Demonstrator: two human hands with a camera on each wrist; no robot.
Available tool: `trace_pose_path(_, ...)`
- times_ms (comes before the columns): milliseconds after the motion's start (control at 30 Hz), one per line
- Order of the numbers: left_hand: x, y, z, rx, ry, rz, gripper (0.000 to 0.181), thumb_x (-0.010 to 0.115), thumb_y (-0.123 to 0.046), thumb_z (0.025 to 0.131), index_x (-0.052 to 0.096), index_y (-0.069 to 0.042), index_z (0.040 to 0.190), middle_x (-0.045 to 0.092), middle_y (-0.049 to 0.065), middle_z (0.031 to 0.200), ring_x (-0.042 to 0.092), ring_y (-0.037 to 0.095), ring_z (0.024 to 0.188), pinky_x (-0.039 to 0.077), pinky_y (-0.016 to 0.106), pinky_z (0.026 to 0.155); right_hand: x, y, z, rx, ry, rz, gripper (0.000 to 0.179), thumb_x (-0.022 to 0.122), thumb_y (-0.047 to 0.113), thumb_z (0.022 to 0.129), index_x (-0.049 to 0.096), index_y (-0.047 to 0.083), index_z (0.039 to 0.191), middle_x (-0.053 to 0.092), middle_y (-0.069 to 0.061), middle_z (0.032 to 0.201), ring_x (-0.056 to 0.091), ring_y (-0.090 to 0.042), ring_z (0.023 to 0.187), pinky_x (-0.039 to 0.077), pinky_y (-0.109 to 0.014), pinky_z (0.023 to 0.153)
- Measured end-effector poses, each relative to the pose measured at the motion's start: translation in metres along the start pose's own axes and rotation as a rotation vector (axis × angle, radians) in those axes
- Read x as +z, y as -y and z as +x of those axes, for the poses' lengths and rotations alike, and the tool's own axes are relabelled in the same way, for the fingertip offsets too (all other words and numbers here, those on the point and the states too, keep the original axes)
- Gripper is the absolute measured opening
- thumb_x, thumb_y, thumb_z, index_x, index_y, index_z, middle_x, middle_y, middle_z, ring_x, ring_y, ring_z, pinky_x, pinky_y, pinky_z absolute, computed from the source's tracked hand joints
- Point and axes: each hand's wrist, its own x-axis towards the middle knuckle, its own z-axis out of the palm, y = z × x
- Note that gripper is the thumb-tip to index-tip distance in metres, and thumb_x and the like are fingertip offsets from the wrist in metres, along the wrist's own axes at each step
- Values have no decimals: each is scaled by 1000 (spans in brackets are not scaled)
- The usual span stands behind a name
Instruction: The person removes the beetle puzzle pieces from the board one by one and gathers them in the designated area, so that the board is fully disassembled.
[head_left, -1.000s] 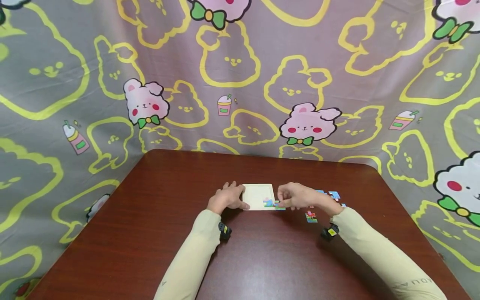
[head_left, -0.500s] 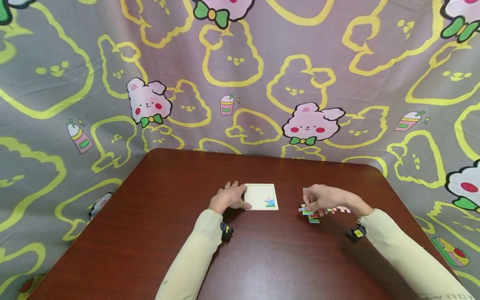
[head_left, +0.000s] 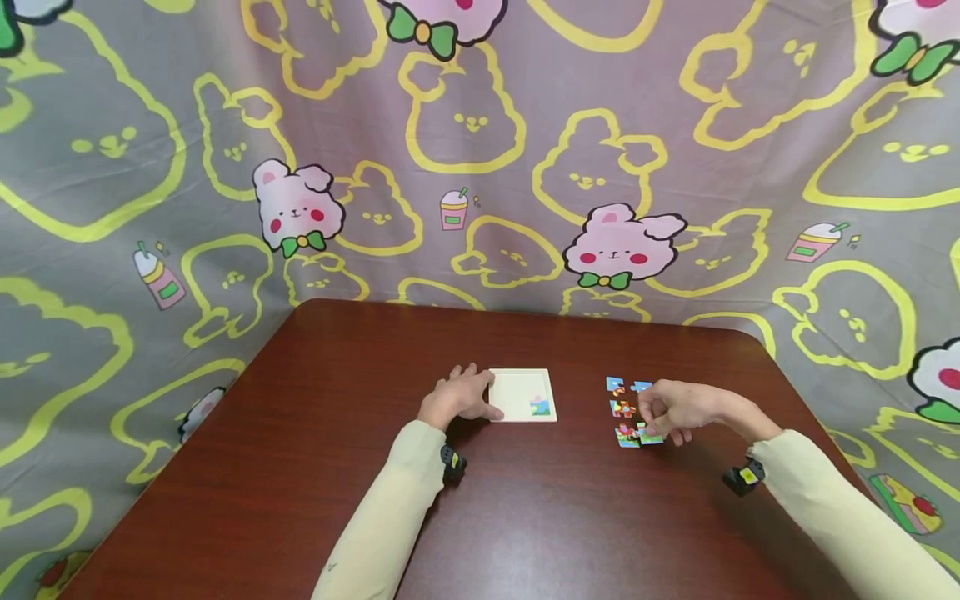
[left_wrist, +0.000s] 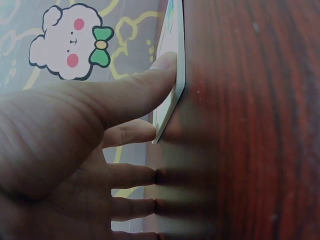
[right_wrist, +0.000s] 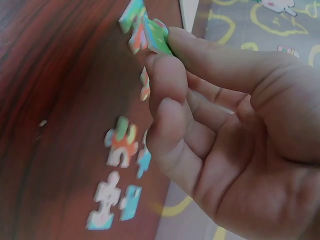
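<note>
My left hand (head_left: 459, 396) rests at the left side of a shallow cream tray (head_left: 512, 393). In the left wrist view, the thumb (left_wrist: 150, 92) lies on the tray's rim and the other fingers reach straight down to the tabletop. One blue, green and pink jigsaw piece (head_left: 540, 407) sits in the tray's near right corner. To the right of the tray, my right hand (head_left: 681, 408) pinches a green jigsaw piece (right_wrist: 160, 39) between thumb and index finger. This piece is tilted, close beside another piece (head_left: 627, 437) on the table.
Several loose jigsaw pieces lie right of the tray, among them a blue one (head_left: 615, 384) and a red-yellow one (head_left: 622, 408). The right wrist view also shows an orange piece (right_wrist: 121, 145) and a pink-white piece (right_wrist: 105, 200). A patterned curtain (head_left: 480, 192) hangs behind the brown table (head_left: 390, 358).
My right hand has carried the green jigsaw piece from the tray's right edge rightward to the loose pieces, uncovering some of them. The left hand has stayed at the tray.
</note>
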Motion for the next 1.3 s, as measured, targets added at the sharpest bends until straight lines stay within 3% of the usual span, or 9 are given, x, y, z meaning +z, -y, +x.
trace_pose_path(367,0,1,-5,-2,14,1,71,67,-49,90,39,-21,149,16,15,165,10,39,152,18,59,120,9,-25,-7,19,42,91,23,71,13,90,56,-3,83,58,-2,61,59,-14,46,49,-26,42)
trace_pose_path(500,1,2,-5,-4,11,0,71,66,-49,90,39,-21,149,16,15,165,10,39,152,19,59,120,10,-28,-8,50,23,59,22,71,14,89,57,-1,82,59,-3,62,54,-13,44,46,-24,40)
trace_pose_path(667,1,2,-3,1,6,-3,71,66,-49,91,39,-21,150,16,15,164,10,39,152,18,58,120,10,-28,-8,157,-23,11,24,74,19,88,56,6,80,58,-3,61,52,-11,43,43,-22,39)
trace_pose_path(967,-2,1,-1,-2,9,9,71,66,-49,90,39,-21,149,17,15,164,10,39,152,19,58,120,10,-16,-10,258,-72,-122,27,76,23,86,54,9,78,57,-4,63,50,-12,46,47,-24,41)
trace_pose_path(1167,-1,0,-1,1,14,14,71,65,-50,91,38,-21,150,16,15,164,10,39,152,18,58,120,7,-6,-7,237,-93,-182,25,76,23,87,55,11,79,58,-5,61,48,-11,43,45,-24,39)
trace_pose_path(1300,0,0,0,0,18,11,72,65,-50,90,38,-21,150,16,15,165,10,39,152,18,58,120,4,1,-1,157,-123,-152,21,71,25,91,57,11,84,55,-4,60,48,-12,44,45,-26,40)
